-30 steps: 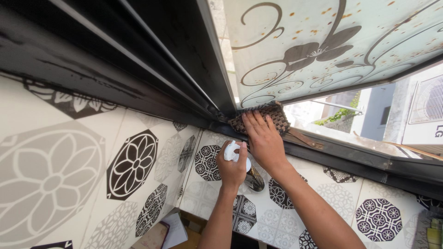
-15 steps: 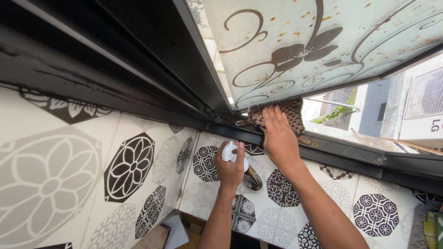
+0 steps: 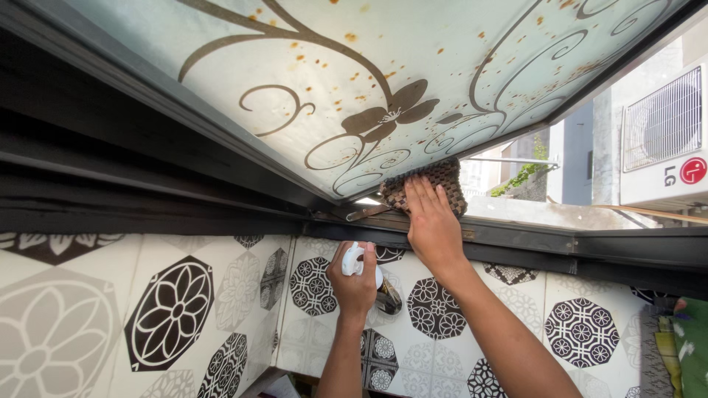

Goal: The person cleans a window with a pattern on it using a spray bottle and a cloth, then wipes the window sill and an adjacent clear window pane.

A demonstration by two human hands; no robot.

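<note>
Window pane (image 3: 413,81): frosted glass with dark floral scrollwork and rusty specks, swung open; largest thing in view, hung over both hands.
Window frame (image 3: 516,247): dark metal, run along the top edge of the tiled wall; a brown stay bar is seen at its corner just left of the cloth.
Tiled wall (image 3: 169,309): white tiles with black and grey octagon flowers, below the frame.
Air-conditioner unit (image 3: 660,140): white, outside, well apart at the right edge.
Green fabric (image 3: 686,339): hung at the lower right edge, not touched.
Right hand (image 3: 431,221): laid flat, fingers spread, pressed on the cloth at the bottom corner of the pane.
Cloth (image 3: 428,184): brown woven, bunched between the pane's lower edge and the frame, half covered by the right hand.
Left hand (image 3: 354,284): closed around the spray bottle, held against the wall just below the frame.
Spray bottle (image 3: 361,262): white head seen, dark body mostly hidden behind the hand.
Risk: cloth could be pushed off the frame's outer edge by too much pressure; judged likely only if grip is loosened.
Risk: knuckles could be caught on the stay bar.
Obstruction: the open pane is close over the right hand, little room above.
</note>
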